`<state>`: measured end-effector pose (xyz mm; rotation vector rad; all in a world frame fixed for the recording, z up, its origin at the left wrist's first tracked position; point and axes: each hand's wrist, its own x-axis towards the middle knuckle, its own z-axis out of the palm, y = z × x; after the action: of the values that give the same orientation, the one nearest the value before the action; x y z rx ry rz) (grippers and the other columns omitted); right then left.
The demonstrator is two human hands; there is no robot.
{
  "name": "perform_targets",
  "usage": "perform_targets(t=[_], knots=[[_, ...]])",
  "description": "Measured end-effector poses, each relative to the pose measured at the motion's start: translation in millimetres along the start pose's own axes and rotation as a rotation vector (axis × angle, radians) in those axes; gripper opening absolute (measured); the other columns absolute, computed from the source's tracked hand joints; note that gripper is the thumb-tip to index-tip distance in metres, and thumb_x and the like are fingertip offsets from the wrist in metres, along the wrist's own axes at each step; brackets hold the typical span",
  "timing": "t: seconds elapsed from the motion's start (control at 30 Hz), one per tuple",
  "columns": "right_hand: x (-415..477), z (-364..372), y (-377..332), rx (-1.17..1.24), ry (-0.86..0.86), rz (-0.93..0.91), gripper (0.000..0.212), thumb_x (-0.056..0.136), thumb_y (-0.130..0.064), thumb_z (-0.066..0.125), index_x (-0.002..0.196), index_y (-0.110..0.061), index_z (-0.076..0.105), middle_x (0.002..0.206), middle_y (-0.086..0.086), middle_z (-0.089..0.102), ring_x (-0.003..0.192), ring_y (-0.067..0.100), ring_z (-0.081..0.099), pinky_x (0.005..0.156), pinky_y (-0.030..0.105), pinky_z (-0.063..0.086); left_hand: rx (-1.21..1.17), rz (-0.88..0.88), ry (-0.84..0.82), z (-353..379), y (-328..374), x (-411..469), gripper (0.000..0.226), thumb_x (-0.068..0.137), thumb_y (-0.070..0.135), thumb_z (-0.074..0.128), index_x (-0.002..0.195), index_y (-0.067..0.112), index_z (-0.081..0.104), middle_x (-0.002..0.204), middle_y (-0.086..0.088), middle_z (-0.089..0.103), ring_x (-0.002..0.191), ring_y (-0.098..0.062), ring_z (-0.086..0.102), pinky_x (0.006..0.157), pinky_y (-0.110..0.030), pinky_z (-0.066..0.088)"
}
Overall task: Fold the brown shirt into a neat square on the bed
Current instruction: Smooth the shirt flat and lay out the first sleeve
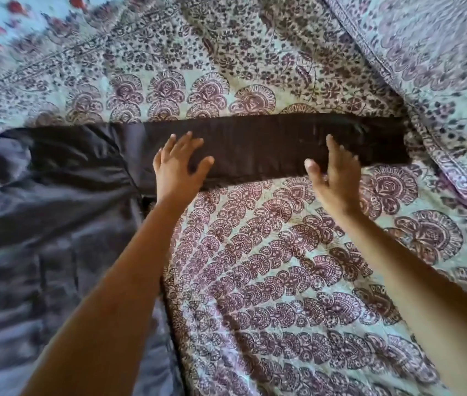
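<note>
Now the left hand (181, 164) lies spread flat on the brown shirt (255, 144), right hand (338, 178) open over it.

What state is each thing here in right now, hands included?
brown shirt: folded into a long narrow strip, lying flat, not yet square.
left hand: open, fingers spread, pressing the strip.
right hand: open, fingers straight, over the strip; contact unclear.
dark shiny cloth: rumpled, at the strip's left end.
bedspread: wrinkled, under the shirt.
</note>
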<state>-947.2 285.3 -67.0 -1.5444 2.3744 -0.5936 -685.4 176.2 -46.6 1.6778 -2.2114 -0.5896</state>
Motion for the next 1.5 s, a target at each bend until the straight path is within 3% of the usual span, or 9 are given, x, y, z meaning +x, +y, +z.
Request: perform_targets(t=[0.1, 0.23, 0.37, 0.67, 0.93, 1.1, 1.5], knots=[[-52.0, 5.0, -62.0, 0.164, 0.02, -0.183, 0.062, 0.09, -0.044, 0.038, 0.137, -0.004, 0.04, 0.133, 0.016, 0.051, 0.127, 0.032, 0.044, 0.105, 0.055, 0.032, -0.029, 0.0, 0.033, -48.1, -4.8, -48.9, 0.061, 0.078, 0.056, 0.044, 0.125, 0.02, 0.058, 0.138, -0.004, 0.051, 0.132, -0.026, 0.041, 0.109, -0.048, 0.031], [-116.2, -15.4, -141.1, 0.282, 0.034, -0.335, 0.057, 0.092, -0.043, 0.036, 0.134, -0.005, 0.042, 0.132, 0.017, 0.052, 0.126, 0.022, 0.038, 0.106, 0.039, 0.026, -0.102, -0.084, 0.051, -117.8, -5.6, -124.3, 0.064, 0.076, 0.051, 0.049, 0.13, 0.016, 0.052, 0.118, -0.01, 0.063, 0.109, -0.028, 0.057, 0.091, -0.04, 0.046], [-174.0, -40.6, -205.3, 0.338, -0.007, -0.497, 0.048, 0.093, -0.035, 0.034, 0.133, -0.009, 0.04, 0.131, 0.014, 0.053, 0.125, 0.022, 0.041, 0.103, 0.042, 0.032, -0.083, -0.144, 0.131, -178.6, -14.7, -198.1, 0.068, 0.074, 0.055, 0.043, 0.13, 0.018, 0.051, 0.124, -0.002, 0.061, 0.113, -0.024, 0.054, 0.092, -0.032, 0.04], [-337.8, -80.8, -368.0, 0.279, -0.039, -0.746, 0.048, 0.092, -0.031, 0.043, 0.132, -0.004, 0.047, 0.134, 0.013, 0.052, 0.126, 0.028, 0.046, 0.102, 0.048, 0.038, -0.077, -0.283, 0.334, -321.8, -93.8, -408.6, 0.068, 0.079, 0.057, 0.042, 0.137, 0.02, 0.044, 0.14, 0.0, 0.048, 0.127, -0.02, 0.046, 0.102, -0.036, 0.04], [-489.5, -67.0, -481.9, 0.313, -0.158, -0.8, 0.053, 0.091, -0.037, 0.041, 0.134, -0.008, 0.046, 0.138, 0.01, 0.048, 0.13, 0.023, 0.042, 0.105, 0.051, 0.035, -0.012, -0.423, 0.423, -413.0, -167.2, -565.0, 0.078, 0.076, 0.063, 0.031, 0.141, 0.021, 0.038, 0.143, -0.002, 0.044, 0.129, -0.023, 0.044, 0.102, -0.038, 0.039], [-526.3, -43.8, -539.8, 0.307, -0.22, -0.853, 0.055, 0.091, -0.04, 0.037, 0.134, -0.008, 0.046, 0.138, 0.008, 0.049, 0.13, 0.021, 0.042, 0.105, 0.052, 0.034, -0.042, -0.495, 0.429, -449.7, -211.6, -603.5, 0.072, 0.084, 0.054, 0.044, 0.146, 0.023, 0.024, 0.144, -0.002, 0.043, 0.125, -0.023, 0.047, 0.095, -0.039, 0.044], [-515.1, 56.2, -636.5, 0.326, -0.326, -0.798, 0.056, 0.089, -0.036, 0.037, 0.134, -0.004, 0.044, 0.135, 0.013, 0.051, 0.127, 0.026, 0.045, 0.103, 0.05, 0.038, 0.049, -0.562, 0.309, -486.4, -332.5, -591.5, 0.068, 0.09, 0.044, 0.053, 0.147, 0.025, 0.021, 0.145, 0.0, 0.039, 0.118, -0.017, 0.05, 0.084, -0.031, 0.047]])
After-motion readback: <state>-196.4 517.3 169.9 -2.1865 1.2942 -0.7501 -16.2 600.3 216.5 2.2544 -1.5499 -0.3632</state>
